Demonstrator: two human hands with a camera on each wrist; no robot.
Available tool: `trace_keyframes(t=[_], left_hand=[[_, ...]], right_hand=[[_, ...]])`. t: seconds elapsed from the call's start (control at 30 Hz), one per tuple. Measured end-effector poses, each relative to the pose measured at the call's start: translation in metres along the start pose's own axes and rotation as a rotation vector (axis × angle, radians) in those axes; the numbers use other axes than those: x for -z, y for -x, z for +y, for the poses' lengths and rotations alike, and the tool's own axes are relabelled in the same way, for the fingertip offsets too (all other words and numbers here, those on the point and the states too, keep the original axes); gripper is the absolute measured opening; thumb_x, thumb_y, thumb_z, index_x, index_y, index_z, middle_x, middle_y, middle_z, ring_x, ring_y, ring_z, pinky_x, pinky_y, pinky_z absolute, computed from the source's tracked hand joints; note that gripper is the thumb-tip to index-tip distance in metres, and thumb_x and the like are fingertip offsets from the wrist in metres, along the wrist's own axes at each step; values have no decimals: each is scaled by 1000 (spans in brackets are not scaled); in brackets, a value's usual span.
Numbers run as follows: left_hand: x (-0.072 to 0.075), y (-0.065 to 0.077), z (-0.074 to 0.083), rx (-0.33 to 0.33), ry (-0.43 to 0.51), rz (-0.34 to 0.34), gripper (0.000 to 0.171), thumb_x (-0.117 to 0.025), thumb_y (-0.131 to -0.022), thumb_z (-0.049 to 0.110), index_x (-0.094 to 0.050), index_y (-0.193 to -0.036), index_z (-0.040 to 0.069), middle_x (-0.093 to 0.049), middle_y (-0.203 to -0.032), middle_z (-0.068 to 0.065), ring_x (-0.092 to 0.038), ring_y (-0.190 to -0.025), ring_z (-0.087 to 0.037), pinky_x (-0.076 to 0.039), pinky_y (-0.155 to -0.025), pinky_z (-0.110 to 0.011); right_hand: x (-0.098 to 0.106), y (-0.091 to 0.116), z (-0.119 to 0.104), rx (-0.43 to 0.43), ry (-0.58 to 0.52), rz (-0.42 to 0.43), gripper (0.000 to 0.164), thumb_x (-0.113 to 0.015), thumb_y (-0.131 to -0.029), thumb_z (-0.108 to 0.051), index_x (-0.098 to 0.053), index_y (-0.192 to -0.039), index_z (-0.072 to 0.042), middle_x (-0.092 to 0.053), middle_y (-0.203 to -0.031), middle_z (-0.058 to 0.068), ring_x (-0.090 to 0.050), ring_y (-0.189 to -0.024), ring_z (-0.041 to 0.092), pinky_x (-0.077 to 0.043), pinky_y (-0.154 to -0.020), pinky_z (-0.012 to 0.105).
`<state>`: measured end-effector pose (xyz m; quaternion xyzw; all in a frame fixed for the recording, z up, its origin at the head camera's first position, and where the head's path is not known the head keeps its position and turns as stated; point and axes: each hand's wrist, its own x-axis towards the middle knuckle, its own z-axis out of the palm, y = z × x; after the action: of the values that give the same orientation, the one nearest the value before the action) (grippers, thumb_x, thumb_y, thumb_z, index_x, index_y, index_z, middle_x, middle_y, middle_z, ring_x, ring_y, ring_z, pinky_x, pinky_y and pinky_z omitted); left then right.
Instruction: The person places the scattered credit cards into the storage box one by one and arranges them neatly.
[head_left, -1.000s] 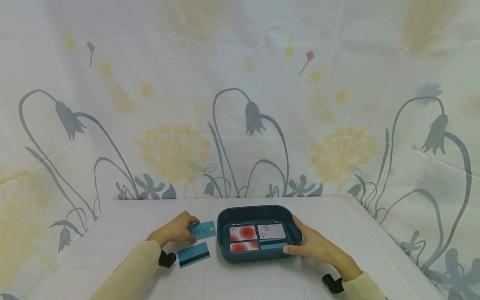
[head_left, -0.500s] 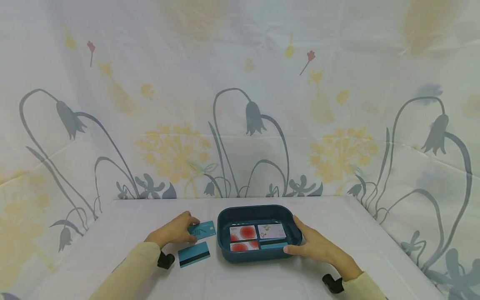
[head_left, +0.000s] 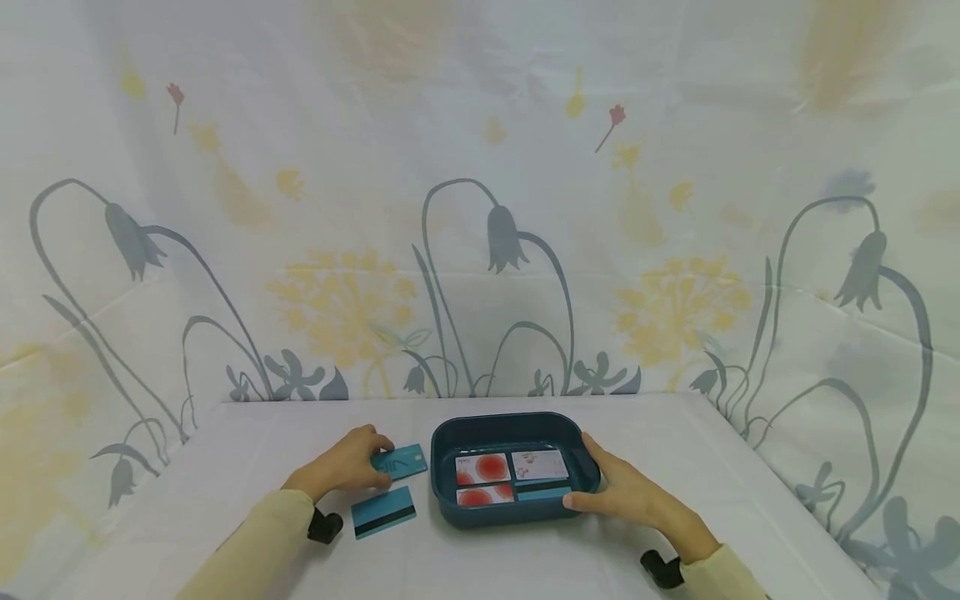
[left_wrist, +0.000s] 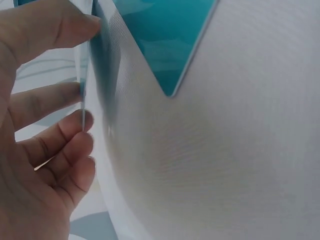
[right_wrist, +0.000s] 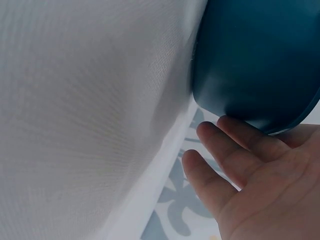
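My left hand [head_left: 351,463] pinches a blue card [head_left: 401,462] with a small chip, left of the tray. In the left wrist view this card appears edge-on between thumb and fingers; I cannot tell whether it is lifted off the cloth. A second blue card [head_left: 383,512] with a black stripe lies flat just in front. At the right end of the dark blue tray [head_left: 510,514], my right hand [head_left: 630,492] rests its thumb on the front rim and its extended fingers along the side. The right wrist view shows these fingers [right_wrist: 227,150] loosely straight beside the tray's outer wall.
Inside the tray lie a red-and-white card [head_left: 482,468], another red-and-white card [head_left: 484,495], a white patterned card [head_left: 540,464] and a blue striped card [head_left: 543,490]. A white cloth [head_left: 487,567] covers the table. Behind it hangs a flower-printed curtain [head_left: 360,208].
The head view has shifted very slightly. Both hands, the cards and the tray keep their places relative to each other.
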<state>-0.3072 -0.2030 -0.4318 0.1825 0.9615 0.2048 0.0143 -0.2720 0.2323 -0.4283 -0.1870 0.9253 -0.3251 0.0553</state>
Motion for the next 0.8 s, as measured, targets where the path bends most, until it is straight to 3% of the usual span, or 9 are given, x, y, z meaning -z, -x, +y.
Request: trace_keyframes(t=[0.47,0.8], left_hand=[[6,1,-6,-15,12,91,48,-78,-70,23,-66,-113,4,-51,-93,-3,-48,-85,-17,-45,-81,-38],[21,2,-1,-62,13,133,49,-76,-70,22,-65,-114,1,-51,-94,-5,-48,-86,-18,-44,-80,-39]], right_hand=[[-1,0,2,10,-12,1,106,-69,-79,-53,-13,-151,0,-21,-153,23,-24,-138,42,-23,-106,61],[-2,0,2,6,-19,1,105,-70,-80,-52,-13,-152,-1,-21,-154,22,-23,-139,42,-23,-106,61]])
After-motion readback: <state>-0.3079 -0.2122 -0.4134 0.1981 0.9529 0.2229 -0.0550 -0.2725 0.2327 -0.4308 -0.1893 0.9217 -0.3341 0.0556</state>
